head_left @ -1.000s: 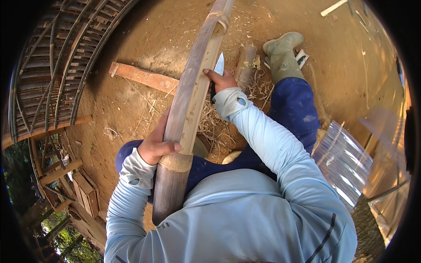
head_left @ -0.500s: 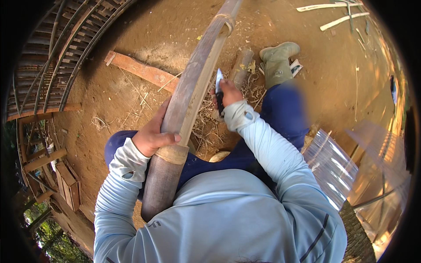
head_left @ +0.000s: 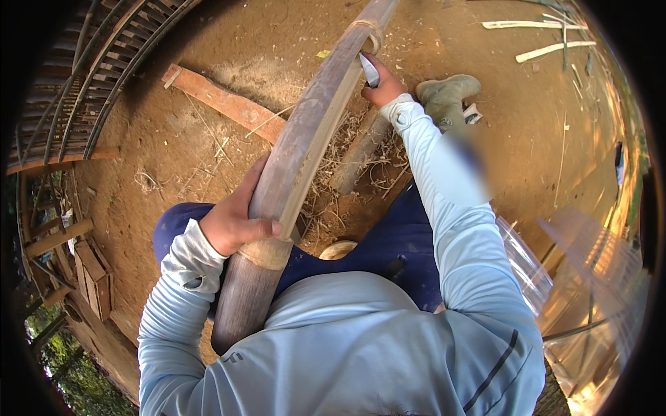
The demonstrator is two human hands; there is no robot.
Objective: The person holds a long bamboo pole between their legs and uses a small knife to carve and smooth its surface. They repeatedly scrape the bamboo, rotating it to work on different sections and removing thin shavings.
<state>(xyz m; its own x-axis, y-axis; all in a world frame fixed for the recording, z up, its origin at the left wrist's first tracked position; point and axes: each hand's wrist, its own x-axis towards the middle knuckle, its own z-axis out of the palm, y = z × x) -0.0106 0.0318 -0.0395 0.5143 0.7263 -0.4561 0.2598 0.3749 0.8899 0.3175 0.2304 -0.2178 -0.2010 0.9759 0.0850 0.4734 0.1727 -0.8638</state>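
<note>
A thick bamboo pole (head_left: 302, 142) slants from beside my left hip up to the top of the view, with a pale strip shaved along its right side. Just above the lower node ring, my left hand (head_left: 237, 220) wraps round the pole, thumb across its top. My right hand (head_left: 387, 84), arm stretched far out, grips a small knife (head_left: 370, 70). Its blade lies against the pole's pale side, a little below the upper node ring. Part of the knife's handle is hidden in my fingers.
Curly shavings and a shorter bamboo piece (head_left: 362, 154) lie on the dirt between my legs. A reddish plank (head_left: 225, 102) lies left of the pole. My right boot (head_left: 449, 97) stands beyond my right arm. Clear corrugated sheets (head_left: 524, 267) are at right, a slatted bamboo rack (head_left: 104, 62) upper left.
My right hand has moved forward and away with the knife, from beside the pole up to its far part. My left hand keeps its hold; the pole has shifted slightly.
</note>
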